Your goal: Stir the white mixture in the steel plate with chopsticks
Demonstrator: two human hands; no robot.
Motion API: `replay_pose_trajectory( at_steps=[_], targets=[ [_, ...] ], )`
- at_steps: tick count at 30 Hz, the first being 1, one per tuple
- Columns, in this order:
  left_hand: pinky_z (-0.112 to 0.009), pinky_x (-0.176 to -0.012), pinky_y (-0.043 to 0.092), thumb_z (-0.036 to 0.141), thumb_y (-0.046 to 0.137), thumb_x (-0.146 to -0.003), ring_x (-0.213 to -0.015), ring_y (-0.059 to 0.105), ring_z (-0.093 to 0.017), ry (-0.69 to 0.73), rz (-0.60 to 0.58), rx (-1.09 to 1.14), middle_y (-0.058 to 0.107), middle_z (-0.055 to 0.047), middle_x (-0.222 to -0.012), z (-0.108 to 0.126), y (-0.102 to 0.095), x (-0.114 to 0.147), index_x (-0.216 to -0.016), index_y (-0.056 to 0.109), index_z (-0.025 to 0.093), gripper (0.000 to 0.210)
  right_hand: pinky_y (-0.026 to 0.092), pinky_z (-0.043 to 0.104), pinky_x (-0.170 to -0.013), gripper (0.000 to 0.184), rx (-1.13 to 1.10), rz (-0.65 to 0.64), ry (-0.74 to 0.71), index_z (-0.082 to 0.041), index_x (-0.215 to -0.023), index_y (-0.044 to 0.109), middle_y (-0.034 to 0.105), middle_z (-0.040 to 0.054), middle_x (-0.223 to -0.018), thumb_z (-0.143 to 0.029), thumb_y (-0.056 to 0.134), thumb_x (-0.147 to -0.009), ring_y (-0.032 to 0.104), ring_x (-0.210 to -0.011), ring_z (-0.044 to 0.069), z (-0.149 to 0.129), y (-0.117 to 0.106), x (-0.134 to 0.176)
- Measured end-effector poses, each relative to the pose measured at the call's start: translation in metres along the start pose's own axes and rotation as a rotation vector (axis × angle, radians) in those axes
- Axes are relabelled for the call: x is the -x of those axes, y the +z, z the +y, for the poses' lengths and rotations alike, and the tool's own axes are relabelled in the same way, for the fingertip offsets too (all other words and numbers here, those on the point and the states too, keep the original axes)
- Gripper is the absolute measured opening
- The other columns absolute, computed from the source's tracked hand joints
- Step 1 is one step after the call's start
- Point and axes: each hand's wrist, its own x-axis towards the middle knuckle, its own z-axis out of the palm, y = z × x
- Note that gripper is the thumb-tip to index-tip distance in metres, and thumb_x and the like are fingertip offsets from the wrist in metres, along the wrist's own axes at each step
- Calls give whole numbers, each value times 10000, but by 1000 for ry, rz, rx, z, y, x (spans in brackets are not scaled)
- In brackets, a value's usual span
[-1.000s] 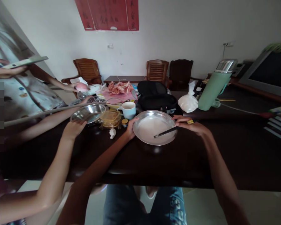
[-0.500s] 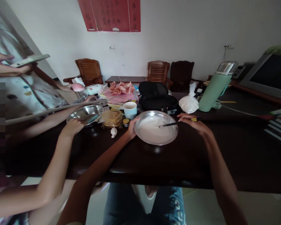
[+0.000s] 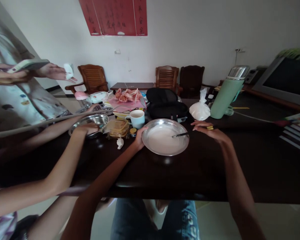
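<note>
Both hands busy, I see: L hand (image 3: 140, 139) grips bowl (image 3: 162, 122) at left, R hand (image 3: 202, 128) holds dark stick (image 3: 181, 134). Bowl sits near on bench (image 3: 177, 176), pale mix (image 3: 161, 138) in; stick's dipped, stirring prob. unfinished.

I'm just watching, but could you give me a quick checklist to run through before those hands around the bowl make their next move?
1. Bowl steadied: ok. The left hand grips the left rim of the bowl.
2. Stick held: ok. The right hand has the dark stick by its yellow-ended part.
3. Stick tip inside the bowl: ok. It points into the pale mixture.
4. Mixture free of lumps: cannot tell; too small to judge.
5. Plenty of room on the left: not ok, I'd say. The mug and small jar stand close by.
6. Bag of white powder upright: ok.
</note>
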Motion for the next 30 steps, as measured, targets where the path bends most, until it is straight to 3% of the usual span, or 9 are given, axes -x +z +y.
replay_pose_trajectory(
  at_steps=[4,9,12,15,17,20,23,27,30],
  targets=[
    [-326,-723,563,203,707,-810,-809,772,-287,-6,-4,-9,803,-47,-753,0,-1,-2,-956,817,164,186,386,572,-1279,511,-55,-173,-21,-288,-773,828,804,95,-1247,-797,776,-780,578,-1444,385,-13,15,6],
    [-290,-733,549,209,739,-828,-699,729,-220,8,10,-15,779,-29,-725,0,0,0,-922,787,127,134,440,575,-1225,547,-21,-59,-65,-276,-867,834,784,107,-1256,-810,748,-788,639,-1348,367,-17,57,-9],
    [-277,-699,535,197,738,-822,-643,694,-195,13,23,-22,755,-20,-681,1,1,2,-887,776,125,105,397,606,-1252,539,-1,60,-48,-283,-781,821,809,94,-1190,-819,770,-753,616,-1380,395,-8,34,-9],
    [-279,-694,529,224,714,-853,-699,723,-225,-7,26,-40,755,-29,-678,1,2,4,-872,778,122,121,403,608,-1257,538,-25,-8,-18,-284,-746,821,823,94,-1178,-819,776,-757,619,-1387,412,-5,8,0],
    [-291,-710,539,236,719,-849,-744,743,-249,-13,30,-44,766,-31,-693,2,3,4,-907,789,126,142,439,574,-1245,535,-42,-118,-49,-283,-776,830,819,99,-1217,-815,764,-782,629,-1381,397,-11,10,5],
    [-305,-742,565,192,695,-831,-754,748,-246,-11,44,-21,796,-46,-749,3,5,5,-943,803,134,166,498,528,-1203,544,-38,-222,-120,-282,-850,837,809,99,-1241,-815,732,-816,660,-1340,364,-20,38,4],
    [-300,-739,572,155,660,-834,-745,747,-237,-9,42,7,812,-67,-795,4,8,8,-927,807,125,177,506,532,-1184,519,9,-148,-135,-285,-920,842,803,92,-1218,-782,713,-846,677,-1302,344,-19,57,-5],
    [-295,-711,553,142,673,-827,-673,722,-220,-3,47,17,788,-51,-747,5,10,10,-891,795,118,141,533,551,-1121,513,105,39,-45,-272,-876,836,809,101,-1117,-766,700,-850,718,-1168,344,-6,33,-6],
    [-297,-707,555,140,697,-806,-656,713,-216,5,55,16,778,-42,-728,5,10,10,-941,806,122,174,579,515,-1004,496,142,-56,-22,-274,-927,864,809,87,-985,-739,700,-871,730,-1021,330,-6,7,3]
  ],
)
